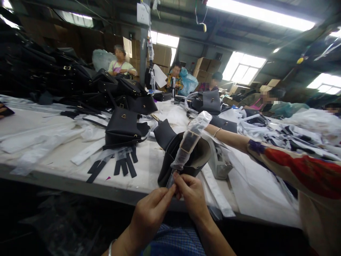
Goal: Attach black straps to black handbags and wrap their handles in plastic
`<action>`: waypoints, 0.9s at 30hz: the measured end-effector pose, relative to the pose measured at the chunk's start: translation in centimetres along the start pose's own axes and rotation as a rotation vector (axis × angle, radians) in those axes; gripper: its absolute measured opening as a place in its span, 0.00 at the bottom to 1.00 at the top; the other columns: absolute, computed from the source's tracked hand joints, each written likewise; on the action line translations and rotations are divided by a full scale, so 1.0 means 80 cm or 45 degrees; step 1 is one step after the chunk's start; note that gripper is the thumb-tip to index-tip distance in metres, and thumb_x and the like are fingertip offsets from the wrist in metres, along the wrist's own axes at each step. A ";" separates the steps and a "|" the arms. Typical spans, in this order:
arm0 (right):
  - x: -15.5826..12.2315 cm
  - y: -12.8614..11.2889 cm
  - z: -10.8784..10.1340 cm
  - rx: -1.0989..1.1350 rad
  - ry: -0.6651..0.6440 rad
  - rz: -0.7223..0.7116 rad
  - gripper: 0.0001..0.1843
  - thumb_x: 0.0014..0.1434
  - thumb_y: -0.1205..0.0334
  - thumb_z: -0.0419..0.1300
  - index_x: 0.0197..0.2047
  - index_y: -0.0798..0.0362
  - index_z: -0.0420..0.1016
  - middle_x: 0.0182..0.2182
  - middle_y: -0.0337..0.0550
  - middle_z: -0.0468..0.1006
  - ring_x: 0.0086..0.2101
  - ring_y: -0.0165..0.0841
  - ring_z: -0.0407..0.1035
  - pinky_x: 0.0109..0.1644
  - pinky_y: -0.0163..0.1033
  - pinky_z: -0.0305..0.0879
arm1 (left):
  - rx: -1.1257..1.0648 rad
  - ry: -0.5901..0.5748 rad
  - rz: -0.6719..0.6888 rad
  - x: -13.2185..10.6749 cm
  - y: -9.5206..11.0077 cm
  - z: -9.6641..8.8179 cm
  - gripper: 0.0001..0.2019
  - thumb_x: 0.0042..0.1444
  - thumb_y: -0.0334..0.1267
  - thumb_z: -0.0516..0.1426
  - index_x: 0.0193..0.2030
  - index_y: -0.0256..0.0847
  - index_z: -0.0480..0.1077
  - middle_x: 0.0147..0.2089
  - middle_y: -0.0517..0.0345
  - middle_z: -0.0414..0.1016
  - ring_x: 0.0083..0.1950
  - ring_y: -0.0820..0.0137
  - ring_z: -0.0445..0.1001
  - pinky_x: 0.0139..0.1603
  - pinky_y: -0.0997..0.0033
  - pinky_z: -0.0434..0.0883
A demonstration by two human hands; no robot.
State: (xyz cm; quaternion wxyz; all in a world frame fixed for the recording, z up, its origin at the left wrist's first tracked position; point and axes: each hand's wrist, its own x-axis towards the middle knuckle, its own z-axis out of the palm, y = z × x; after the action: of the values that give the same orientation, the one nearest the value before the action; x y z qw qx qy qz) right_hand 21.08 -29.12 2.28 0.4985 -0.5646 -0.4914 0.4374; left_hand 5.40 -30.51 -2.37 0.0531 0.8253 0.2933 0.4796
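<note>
In front of me a black handbag (166,161) stands at the table's near edge, its flap (164,134) folded back to the left and its pale lining showing. A strap in a clear plastic sleeve (181,156), with a gold buckle (189,141) inside the plastic, rises across the bag's mouth. My left hand (153,206) and my right hand (191,192) meet at the sleeve's lower end. Both pinch the plastic between thumb and fingers, close to the bag's side. My fingertips partly hide that end.
Another black handbag (125,124) and several black strips (125,165) lie on the white table (141,177) to the left. Black bags are heaped at far left. A co-worker's arm (231,138) reaches in from the right, beside a grey piece (220,163). Other people sit opposite.
</note>
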 end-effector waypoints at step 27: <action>0.013 0.002 -0.024 -0.005 -0.237 0.016 0.29 0.61 0.42 0.59 0.20 0.57 0.75 0.13 0.36 0.68 0.14 0.23 0.59 0.20 0.29 0.53 | -1.144 0.186 -1.559 0.028 0.020 0.024 0.21 0.50 0.50 0.66 0.45 0.37 0.75 0.30 0.61 0.75 0.27 0.77 0.69 0.25 0.83 0.64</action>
State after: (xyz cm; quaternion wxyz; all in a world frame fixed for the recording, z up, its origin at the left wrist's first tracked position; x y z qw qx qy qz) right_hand 23.16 -28.38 2.33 0.4470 -0.5254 -0.5329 0.4900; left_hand 8.47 -30.27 -1.12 0.6207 0.3806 0.4780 0.4913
